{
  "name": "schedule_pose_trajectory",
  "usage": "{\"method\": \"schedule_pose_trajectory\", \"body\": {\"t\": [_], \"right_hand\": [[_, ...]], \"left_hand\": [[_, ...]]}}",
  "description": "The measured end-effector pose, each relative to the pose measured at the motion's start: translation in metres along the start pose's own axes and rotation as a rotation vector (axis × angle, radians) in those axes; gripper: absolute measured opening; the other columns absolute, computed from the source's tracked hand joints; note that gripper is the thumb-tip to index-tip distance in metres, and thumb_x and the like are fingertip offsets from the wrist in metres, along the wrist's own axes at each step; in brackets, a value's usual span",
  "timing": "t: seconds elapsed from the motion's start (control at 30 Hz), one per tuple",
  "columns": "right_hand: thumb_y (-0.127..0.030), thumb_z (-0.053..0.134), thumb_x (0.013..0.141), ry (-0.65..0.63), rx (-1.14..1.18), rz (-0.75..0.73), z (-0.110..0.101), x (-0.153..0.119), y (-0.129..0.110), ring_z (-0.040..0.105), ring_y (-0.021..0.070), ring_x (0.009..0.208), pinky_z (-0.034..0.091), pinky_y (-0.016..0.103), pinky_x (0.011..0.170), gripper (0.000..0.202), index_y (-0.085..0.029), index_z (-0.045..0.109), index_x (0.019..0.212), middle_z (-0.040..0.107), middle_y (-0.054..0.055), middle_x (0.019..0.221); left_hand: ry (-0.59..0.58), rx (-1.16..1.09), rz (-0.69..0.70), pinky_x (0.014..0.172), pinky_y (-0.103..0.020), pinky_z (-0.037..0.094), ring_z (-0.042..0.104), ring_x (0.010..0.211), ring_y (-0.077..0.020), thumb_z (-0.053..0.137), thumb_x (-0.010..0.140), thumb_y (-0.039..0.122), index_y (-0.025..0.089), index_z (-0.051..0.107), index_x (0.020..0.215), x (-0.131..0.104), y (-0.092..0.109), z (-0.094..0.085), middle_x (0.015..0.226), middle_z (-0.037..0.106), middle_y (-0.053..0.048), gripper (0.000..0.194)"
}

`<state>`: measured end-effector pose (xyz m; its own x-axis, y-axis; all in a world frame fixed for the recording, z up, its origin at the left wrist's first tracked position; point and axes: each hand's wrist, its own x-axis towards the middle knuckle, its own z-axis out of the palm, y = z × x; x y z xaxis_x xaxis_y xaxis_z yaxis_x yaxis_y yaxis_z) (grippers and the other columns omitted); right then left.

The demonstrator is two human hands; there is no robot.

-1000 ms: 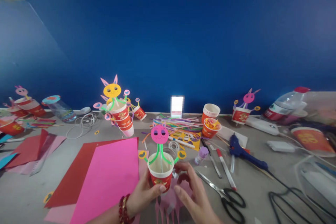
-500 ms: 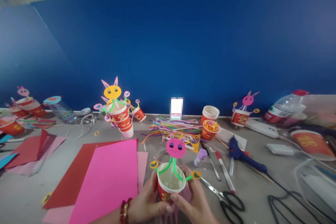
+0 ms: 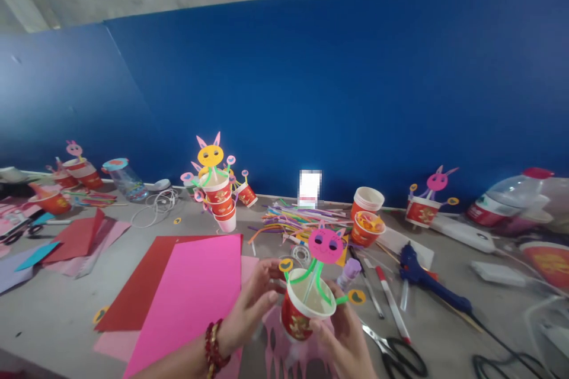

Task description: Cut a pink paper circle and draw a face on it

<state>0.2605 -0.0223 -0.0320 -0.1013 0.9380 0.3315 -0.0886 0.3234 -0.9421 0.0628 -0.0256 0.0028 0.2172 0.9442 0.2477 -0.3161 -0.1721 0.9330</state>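
A red paper cup (image 3: 297, 317) with a white rim is tilted a little in my right hand (image 3: 347, 337), whose thumb presses the front while the fingers go behind it. Rising from the cup on green pipe-cleaner strips is a pink paper face (image 3: 326, 244) with small ears. Yellow paper discs end the green arms, one on each side. My left hand (image 3: 253, 305), with a red bead bracelet at its wrist, is just left of the cup, fingers apart and curved, gripping nothing. Pink cut paper (image 3: 284, 361) lies beneath the cup.
Pink sheets (image 3: 195, 296) lie to the left. Behind are pipe cleaners (image 3: 293, 216), stacked cups (image 3: 367, 196) and finished cup figures (image 3: 220, 195). At right are scissors (image 3: 395, 349), a red marker (image 3: 393, 305), a blue glue gun (image 3: 431, 281) with its cord, and a glue stick (image 3: 349, 272).
My left hand has come off the cup and moved left, its fingers opening. The right hand keeps the cup, now tilted. The view has shifted, so the table things appear farther right.
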Motion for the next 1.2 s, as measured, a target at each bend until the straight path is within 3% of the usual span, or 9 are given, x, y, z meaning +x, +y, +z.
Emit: {"method": "schedule_pose_trajectory", "body": {"t": [0.17,0.37,0.47,0.63,0.73,0.93,1.2], "right_hand": [[-0.048,0.069,0.082,0.001,0.070,0.086,0.001,0.001,0.000,0.064,0.0302,0.107,0.053,0.040,0.090,0.055,-0.023,0.054,0.129,0.067,0.015,0.119],[-0.049,0.067,0.084,-0.042,0.060,0.080,0.003,0.005,-0.009,0.065,0.0294,0.105,0.052,0.041,0.091,0.056,-0.021,0.052,0.130,0.066,0.017,0.120],[-0.048,0.066,0.085,-0.048,0.049,0.096,0.003,0.006,-0.009,0.065,0.0297,0.107,0.052,0.041,0.092,0.053,-0.020,0.054,0.128,0.065,0.018,0.122],[-0.044,0.068,0.084,-0.104,0.024,0.120,0.004,0.005,-0.004,0.064,0.0299,0.107,0.051,0.043,0.094,0.050,-0.019,0.055,0.125,0.066,0.017,0.121],[-0.045,0.069,0.083,-0.103,0.022,0.136,0.004,0.006,-0.002,0.063,0.0310,0.110,0.051,0.044,0.094,0.051,-0.020,0.055,0.125,0.065,0.017,0.123],[-0.045,0.070,0.083,-0.080,0.041,0.143,0.005,0.005,0.001,0.066,0.0298,0.104,0.053,0.043,0.091,0.049,-0.020,0.057,0.124,0.068,0.016,0.118],[-0.040,0.071,0.083,-0.108,0.059,0.132,0.007,0.002,-0.003,0.066,0.0290,0.105,0.055,0.040,0.088,0.046,-0.022,0.058,0.123,0.069,0.013,0.117]], "left_hand": [[0.203,0.021,-0.080,0.085,-0.038,0.051,0.061,0.101,-0.0246,0.062,0.089,0.048,0.021,0.057,0.117,0.011,0.016,0.000,0.107,0.063,-0.009,0.039],[0.244,0.050,-0.206,0.086,-0.038,0.050,0.061,0.102,-0.0246,0.056,0.092,0.049,0.019,0.059,0.110,0.008,0.016,-0.004,0.108,0.062,-0.009,0.035],[0.209,0.090,-0.209,0.086,-0.036,0.049,0.061,0.104,-0.0239,0.060,0.090,0.047,0.020,0.060,0.109,0.005,0.018,-0.007,0.109,0.062,-0.008,0.033],[-0.010,0.057,-0.191,0.090,-0.038,0.047,0.058,0.106,-0.0243,0.066,0.087,0.043,0.021,0.057,0.114,0.002,0.018,-0.004,0.110,0.062,-0.009,0.036],[-0.072,0.084,-0.175,0.095,-0.041,0.044,0.055,0.112,-0.0260,0.067,0.087,0.039,0.022,0.053,0.120,-0.002,0.014,-0.002,0.117,0.059,-0.011,0.039],[-0.105,0.369,-0.209,0.095,-0.039,0.046,0.050,0.120,-0.0266,0.061,0.091,0.033,0.027,0.043,0.132,-0.024,0.019,-0.014,0.133,0.049,-0.010,0.045],[0.019,0.512,-0.275,0.096,-0.038,0.046,0.051,0.121,-0.0271,0.062,0.089,0.032,0.025,0.051,0.123,-0.030,0.023,-0.047,0.127,0.054,-0.009,0.036]]}}
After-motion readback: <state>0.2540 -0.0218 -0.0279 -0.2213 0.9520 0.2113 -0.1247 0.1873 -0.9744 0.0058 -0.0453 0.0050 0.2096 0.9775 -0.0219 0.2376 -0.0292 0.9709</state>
